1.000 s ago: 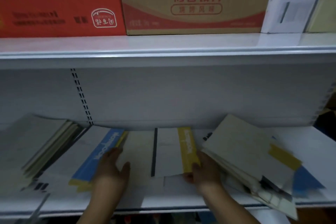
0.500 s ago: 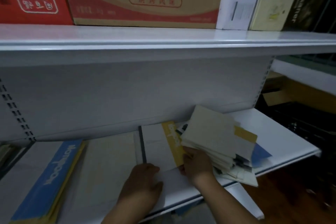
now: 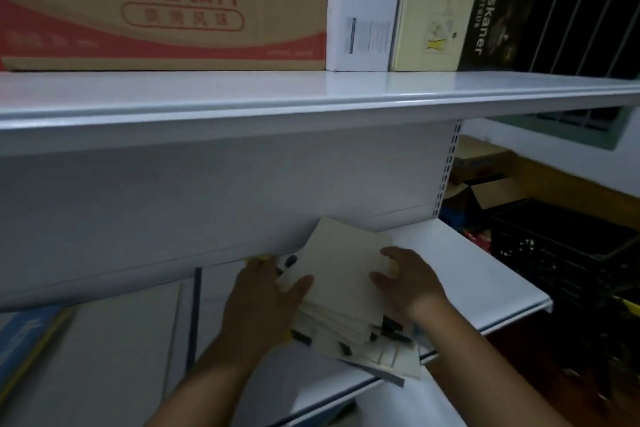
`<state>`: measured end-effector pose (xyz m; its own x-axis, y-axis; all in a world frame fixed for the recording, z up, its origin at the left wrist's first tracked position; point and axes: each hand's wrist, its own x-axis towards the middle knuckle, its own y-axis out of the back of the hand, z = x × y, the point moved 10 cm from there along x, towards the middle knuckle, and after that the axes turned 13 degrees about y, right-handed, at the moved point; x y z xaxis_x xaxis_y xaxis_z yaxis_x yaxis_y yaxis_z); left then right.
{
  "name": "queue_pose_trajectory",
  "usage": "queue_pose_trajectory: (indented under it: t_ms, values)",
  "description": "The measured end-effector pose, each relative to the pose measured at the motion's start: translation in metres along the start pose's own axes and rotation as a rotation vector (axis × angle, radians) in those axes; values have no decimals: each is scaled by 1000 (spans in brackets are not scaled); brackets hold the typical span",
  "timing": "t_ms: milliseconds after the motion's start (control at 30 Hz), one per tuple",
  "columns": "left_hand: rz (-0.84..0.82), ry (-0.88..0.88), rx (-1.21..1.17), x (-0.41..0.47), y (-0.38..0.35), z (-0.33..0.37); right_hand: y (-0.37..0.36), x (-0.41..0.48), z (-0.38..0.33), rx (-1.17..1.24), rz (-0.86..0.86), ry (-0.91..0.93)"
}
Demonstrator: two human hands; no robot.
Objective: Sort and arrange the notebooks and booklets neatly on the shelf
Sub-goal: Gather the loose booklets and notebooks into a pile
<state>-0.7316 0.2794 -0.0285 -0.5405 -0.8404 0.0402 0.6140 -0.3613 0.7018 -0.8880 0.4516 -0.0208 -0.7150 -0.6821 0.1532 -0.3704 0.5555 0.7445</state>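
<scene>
A messy stack of cream-covered booklets [image 3: 341,274] lies fanned out on the white lower shelf [image 3: 478,274], its lower sheets sticking over the front edge. My left hand [image 3: 266,302] presses on the stack's left side, thumb on the top cover. My right hand [image 3: 408,277] rests on the stack's right side with fingers spread and curled. Left of the stack lie flat white notebooks with a dark spine [image 3: 195,315]. A blue-and-yellow notebook [image 3: 24,340] shows at the far left edge.
The upper shelf [image 3: 311,94] overhangs close above and carries a cardboard carton [image 3: 166,7], a white box [image 3: 363,10] and a cream box [image 3: 436,7]. Right of the shelf stand a black crate [image 3: 554,260] and open cartons [image 3: 491,191].
The view swung right. My left hand left the flat notebooks and came onto the stack's left side. My right hand shifted from the stack's left edge to its right side.
</scene>
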Motion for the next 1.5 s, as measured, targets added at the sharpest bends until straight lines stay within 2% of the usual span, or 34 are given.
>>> queue_pose_trajectory:
  t_ms: [100, 233, 300, 367, 400, 467, 533, 567, 667, 733, 800, 867, 933, 1000, 1133, 1167, 1233, 1300, 1433, 1500]
  values:
    - [-86, 50, 144, 9, -31, 8, -2, 3, 24, -117, -243, -3]
    - [-140, 222, 94, 11, -27, -14, 13, 9, 56, -264, -296, -122]
    - [-234, 295, -6, 7, -22, -25, 20, 12, 63, -353, -295, -149]
    - [-265, 421, -262, -1, -3, -43, 29, 16, 61, -366, -262, -165]
    - [-239, 477, -413, -6, 11, -55, 31, 18, 56, -310, -263, -153]
    - [-94, 531, -635, -17, 50, -88, 26, 16, 40, 29, -243, -141]
    - [100, 570, -744, -30, 92, -127, 13, 12, 11, 380, -194, -153]
    - [188, 599, -776, -38, 111, -148, 1, 11, -7, 463, -186, -139]
    - [381, 711, -740, -58, 156, -202, -59, 9, -59, 451, -221, -37]
    - [400, 757, -609, -66, 172, -227, -98, 8, -90, 432, -211, 9]
    - [378, 790, -362, -73, 178, -243, -124, 9, -106, 297, -177, 98]
    - [355, 761, -33, -78, 180, -247, -132, 7, -117, 23, -190, 229]
    - [442, 643, 164, -78, 190, -233, -127, 4, -117, -162, -205, 287]
    - [479, 597, 125, -74, 189, -212, -112, 5, -109, -157, -176, 294]
    - [289, 317, -18, -40, 134, -134, -42, 10, -61, 32, 146, 204]
    - [239, 251, -37, -34, 114, -110, -31, 11, -38, 68, 169, 142]
    - [174, 154, -69, -22, 76, -67, -23, 11, 10, 57, 78, -7]
    - [71, 142, -86, -8, 34, -35, -20, 6, 41, -11, -38, -84]
    - [-118, 182, -56, 10, -33, -16, -14, 0, 53, 49, -123, -22]
    - [-113, 200, -69, 11, -39, -17, -14, 0, 58, 46, -165, -7]
